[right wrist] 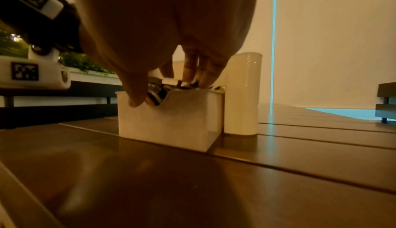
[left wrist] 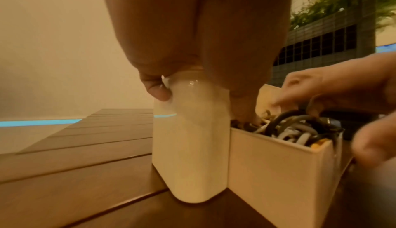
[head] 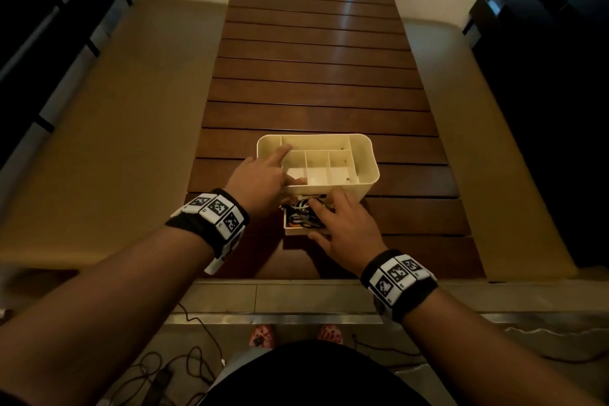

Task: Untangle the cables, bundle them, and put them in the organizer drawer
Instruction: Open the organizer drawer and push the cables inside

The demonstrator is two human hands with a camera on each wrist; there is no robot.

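A cream organizer [head: 365,158] with several open-top compartments stands on the slatted wooden table. Its small drawer [head: 293,231] is pulled out at the front and packed with black, white and orange cables [head: 298,216]. My left hand [head: 263,178] grips the organizer's near left corner [left wrist: 188,147], index finger lying over the rim and thumb reaching down to the cables [left wrist: 289,128]. My right hand [head: 342,224] is on the drawer [right wrist: 171,121]. Its fingers come down on the cables [right wrist: 156,92], and its thumb is at the notch in the drawer's front wall, pinching the bundle.
The wooden table [head: 313,59] stretches far ahead, and its near edge lies just behind my wrists. Tan cushioned benches [head: 115,142] flank it. Dark furniture stands at both sides. Loose black cords [head: 184,369] lie on the floor by my feet.
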